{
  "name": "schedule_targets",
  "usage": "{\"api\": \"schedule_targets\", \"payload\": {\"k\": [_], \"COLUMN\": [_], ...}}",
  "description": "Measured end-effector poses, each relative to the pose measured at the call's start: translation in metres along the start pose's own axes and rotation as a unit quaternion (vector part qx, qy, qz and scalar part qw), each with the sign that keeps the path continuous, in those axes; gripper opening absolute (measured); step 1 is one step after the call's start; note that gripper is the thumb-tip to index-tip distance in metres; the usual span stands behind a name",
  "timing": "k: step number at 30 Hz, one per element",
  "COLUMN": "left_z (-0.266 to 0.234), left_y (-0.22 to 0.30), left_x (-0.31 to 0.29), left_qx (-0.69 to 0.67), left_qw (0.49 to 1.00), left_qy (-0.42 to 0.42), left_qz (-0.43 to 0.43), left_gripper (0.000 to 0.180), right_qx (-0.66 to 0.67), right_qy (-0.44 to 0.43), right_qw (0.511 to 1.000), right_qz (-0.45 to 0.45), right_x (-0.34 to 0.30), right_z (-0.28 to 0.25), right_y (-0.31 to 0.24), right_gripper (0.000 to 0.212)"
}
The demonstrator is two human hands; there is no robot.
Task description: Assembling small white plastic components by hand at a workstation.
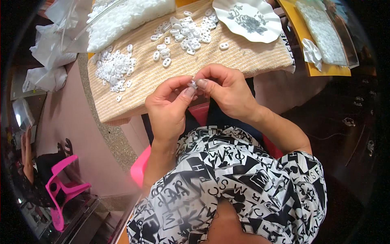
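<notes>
In front of me, over the near edge of the cloth, my left hand [168, 105] and my right hand [229, 93] meet with fingertips pinched together. Between them is a small white plastic piece [193, 84], mostly covered by the fingers. Just beyond, on the striped beige cloth [162, 77], lies a heap of white two-holed plastic pieces [189, 34]. A pile of smaller white pieces [115, 69] is to the left. At the far right of the cloth, a white scalloped plate [225, 20] holds small dark grey bits [252, 23], too small to name.
A large clear bag of white pieces [126, 24] rests at the far left. On a yellow surface [317, 72] at right are another bag of white pieces [325, 36] and crumpled white paper [312, 53]. Another person [27, 158] is at far left by a pink chair [61, 187].
</notes>
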State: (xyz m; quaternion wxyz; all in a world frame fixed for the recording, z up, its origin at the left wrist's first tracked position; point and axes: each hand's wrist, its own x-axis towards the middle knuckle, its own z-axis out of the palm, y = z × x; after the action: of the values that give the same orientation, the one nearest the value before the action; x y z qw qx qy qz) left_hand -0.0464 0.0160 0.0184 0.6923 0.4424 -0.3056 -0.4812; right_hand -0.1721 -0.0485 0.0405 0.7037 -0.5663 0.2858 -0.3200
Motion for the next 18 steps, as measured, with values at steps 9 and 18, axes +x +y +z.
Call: {"api": "schedule_targets", "payload": {"k": [9,18], "left_z": [0.0012,0.0009], "left_y": [0.0060,0.0052], "left_x": [-0.0019,-0.0032], "left_qx": [-0.070,-0.058], "left_qw": [0.996,0.997], "left_qy": [0.012,0.003], "left_qz": [-0.047,-0.048], "left_gripper": [0.012,0.012], "right_qx": [-0.007,-0.022], "right_qy": [0.019,0.013], "right_qw": [0.999,0.999], "right_qz": [0.027,0.029], "right_x": [0.0001,-0.0012], "right_z": [-0.0069,-0.0056], "right_y": [-0.0013,-0.0042], "right_gripper": [0.010,0.011]}}
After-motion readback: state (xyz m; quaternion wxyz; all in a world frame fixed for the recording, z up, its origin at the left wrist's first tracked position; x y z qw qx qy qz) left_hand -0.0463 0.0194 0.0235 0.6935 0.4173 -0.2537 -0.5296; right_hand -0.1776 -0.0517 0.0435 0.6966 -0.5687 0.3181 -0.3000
